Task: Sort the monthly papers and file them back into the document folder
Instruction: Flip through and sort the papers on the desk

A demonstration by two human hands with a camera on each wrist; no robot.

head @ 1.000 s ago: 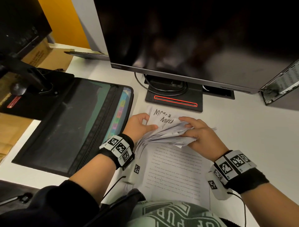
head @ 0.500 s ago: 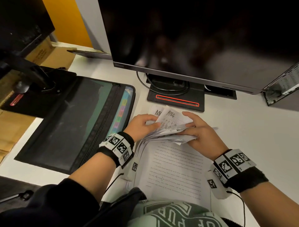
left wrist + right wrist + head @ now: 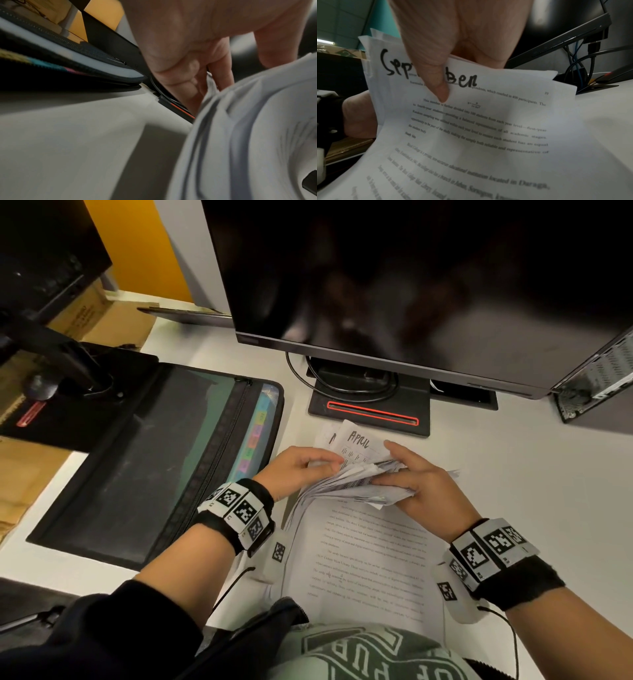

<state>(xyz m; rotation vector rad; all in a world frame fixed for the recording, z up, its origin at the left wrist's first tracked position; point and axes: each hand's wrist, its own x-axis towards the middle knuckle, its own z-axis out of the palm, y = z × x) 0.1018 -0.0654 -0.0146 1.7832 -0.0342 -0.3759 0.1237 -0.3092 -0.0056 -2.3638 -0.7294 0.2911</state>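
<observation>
both hands pinch the fanned papers (image 3: 356, 484), left hand (image 3: 301, 470) nearer the document folder (image 3: 144, 460), lying open leftward, its tabbed edge alongside that wrist.

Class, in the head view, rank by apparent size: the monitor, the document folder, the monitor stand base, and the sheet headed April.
1. monitor
2. document folder
3. stand base
4. April sheet, mostly hidden by other papers

folder (image 3: 144, 460) left of papers (image 3: 356, 484), monitor (image 3: 428, 285) behind
</observation>
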